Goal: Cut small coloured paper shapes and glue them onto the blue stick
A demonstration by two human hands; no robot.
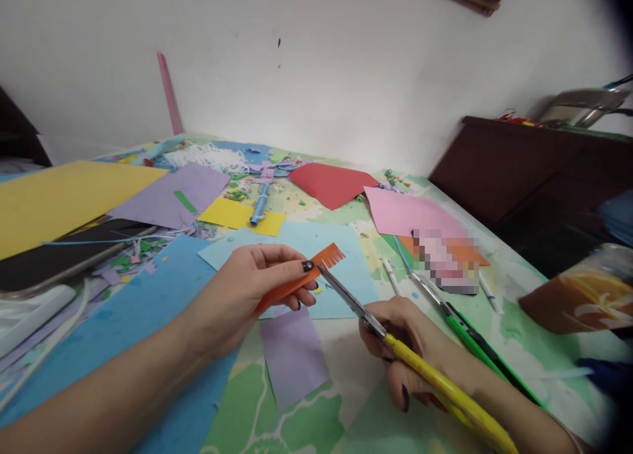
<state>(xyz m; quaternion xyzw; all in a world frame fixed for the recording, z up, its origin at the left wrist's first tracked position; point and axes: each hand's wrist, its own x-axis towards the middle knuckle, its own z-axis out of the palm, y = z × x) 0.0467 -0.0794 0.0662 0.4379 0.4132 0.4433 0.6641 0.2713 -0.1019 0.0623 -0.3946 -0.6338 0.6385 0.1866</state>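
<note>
An orange paper strip (324, 257) is pinched between the thumb and fingers of my left hand (277, 276). Its far end is snipped into a fringe of fine cuts along one edge. My right hand (410, 342) is closed around yellow-handled scissors (395, 345), whose blade tips meet the edge of the strip beside my left thumb. Beneath the strip lies a light blue sheet (346, 296) with a few small yellow scraps on it. A small purple paper piece (294, 355) rests just below my left hand.
A green utility knife (475, 342) lies right of my right hand, near a cup of brown drink (578, 296). Red (331, 182) and pink sheets (410, 210) lie farther back. At left are a phone (69, 250), a blue sheet (163, 315) and paper scraps.
</note>
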